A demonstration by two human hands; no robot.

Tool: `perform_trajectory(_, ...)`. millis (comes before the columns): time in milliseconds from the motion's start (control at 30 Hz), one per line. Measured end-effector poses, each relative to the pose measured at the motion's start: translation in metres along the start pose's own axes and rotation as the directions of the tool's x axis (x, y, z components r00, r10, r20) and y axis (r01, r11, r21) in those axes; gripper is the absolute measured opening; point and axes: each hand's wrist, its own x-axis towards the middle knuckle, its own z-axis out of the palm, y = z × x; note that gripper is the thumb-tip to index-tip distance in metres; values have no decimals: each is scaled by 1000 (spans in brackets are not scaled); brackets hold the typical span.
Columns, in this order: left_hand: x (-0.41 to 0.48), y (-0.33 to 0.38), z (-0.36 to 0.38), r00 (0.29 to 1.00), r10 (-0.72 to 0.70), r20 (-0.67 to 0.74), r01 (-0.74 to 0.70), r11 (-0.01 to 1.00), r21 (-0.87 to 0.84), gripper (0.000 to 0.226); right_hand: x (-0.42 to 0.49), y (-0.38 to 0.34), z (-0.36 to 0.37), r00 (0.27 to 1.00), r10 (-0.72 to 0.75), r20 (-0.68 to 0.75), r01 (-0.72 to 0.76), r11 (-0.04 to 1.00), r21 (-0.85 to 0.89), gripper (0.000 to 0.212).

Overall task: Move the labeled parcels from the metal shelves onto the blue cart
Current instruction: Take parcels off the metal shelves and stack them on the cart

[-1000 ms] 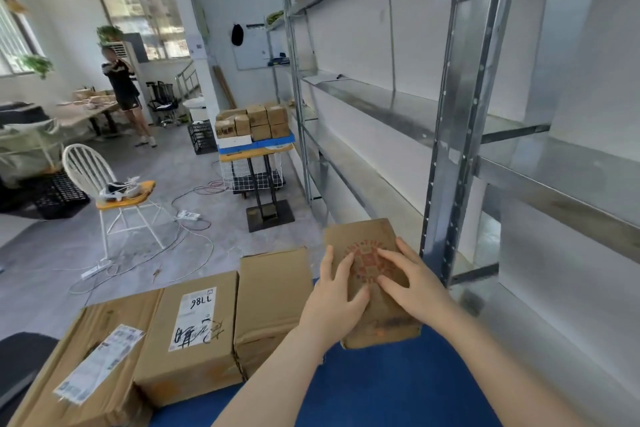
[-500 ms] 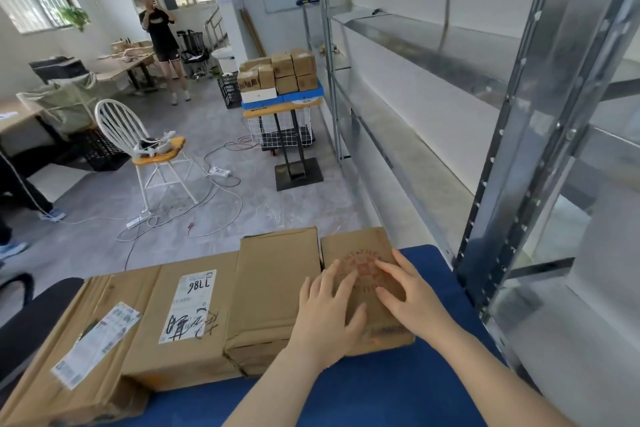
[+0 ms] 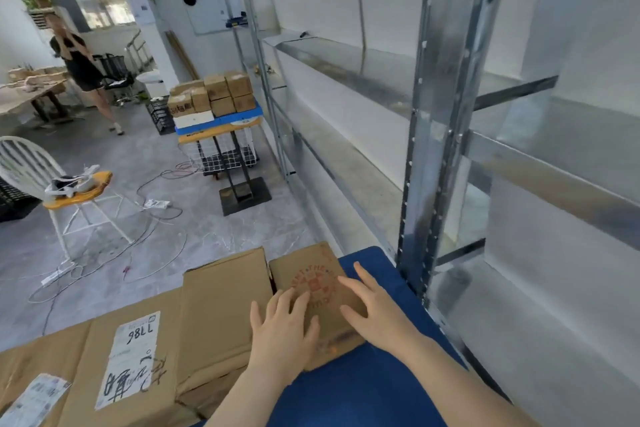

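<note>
Cardboard parcel (image 3: pixel 311 291) set on blue cart (image 3: pixel 374 388).
Left hand (image 3: pixel 282 333), right hand (image 3: pixel 375 310) rest flat, unclenched; stiff, probably light, best lifted by side edges.

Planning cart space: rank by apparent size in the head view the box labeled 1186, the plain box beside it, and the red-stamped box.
1. Box labeled 1186, largest, though nearest the camera.
2. Plain box.
3. Red-stamped box, smallest, partly covered by both hands.

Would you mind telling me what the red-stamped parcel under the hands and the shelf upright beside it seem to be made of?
Red-stamped parcel: brown corrugated cardboard, matte, judging by its creased edges. Shelf upright: probably galvanised steel, given its dull silver sheen, punched holes and streaky reflections.
</note>
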Motion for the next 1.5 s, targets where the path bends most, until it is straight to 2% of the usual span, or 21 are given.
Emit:
perform_trajectory(100,-3,13,-24,999,43,6,-42,999,-32,53,-50,-1,-30,990,88,-108,-92,995,-37,53)
perform_trajectory(200,-8,41,-37,986,159,-41,-161,985,-59,53,-111,-9,-63,956,192,-223,-212,975,-68,53)
perform_trajectory(267,-25,78,-40,958,268,-99,-280,950,-140,55,-171,-15,-88,904,258,-341,-307,947,-98,52)
perform_trajectory(333,-59,126,-33,906,410,-107,-424,882,-205,54,-245,-26,-110,821,307,-481,-395,914,-90,49)
perform_trajectory(433,-140,197,-12,752,651,-104,-650,707,-280,52,-365,-44,-125,654,378,-655,-524,851,-32,46)
perform_trajectory(533,-229,256,5,585,809,-57,-773,535,-340,56,-482,-68,-129,489,424,-762,-642,767,15,45)
perform_trajectory(600,-282,290,8,456,888,-61,-843,409,-350,57,-557,-85,-129,354,447,-821,-720,691,66,45)
perform_trajectory(700,-358,331,6,287,955,-72,-895,241,-376,55,-659,-112,-123,182,456,-871,-813,568,127,46)
perform_trajectory(800,-422,359,4,158,985,-63,-911,121,-395,56,-746,-137,-116,17,457,-889,-860,460,220,48)
perform_trajectory(900,-479,386,4,32,997,-69,-910,0,-415,55,-821,-157,-112,-89,444,-891,-869,403,288,46)
perform_trajectory(967,-517,404,3,-19,997,-71,-902,-48,-429,55,-866,-165,-116,-138,431,-892,-872,373,316,45)
perform_trajectory(1067,-571,436,3,-35,995,-92,-883,-74,-464,56,-923,-170,-130,-165,408,-898,-864,379,331,45)
perform_trajectory(1167,-621,472,6,-11,995,-97,-849,-60,-524,55,-971,-160,-152,-136,400,-906,-854,417,313,45)
perform_trajectory(1400,-704,569,14,104,994,-25,-711,57,-701,57,-1029,-113,-218,61,460,-886,-849,491,197,50)
perform_trajectory(1500,-716,593,23,123,992,9,-663,89,-743,58,-1028,-95,-234,131,484,-865,-838,521,165,53)
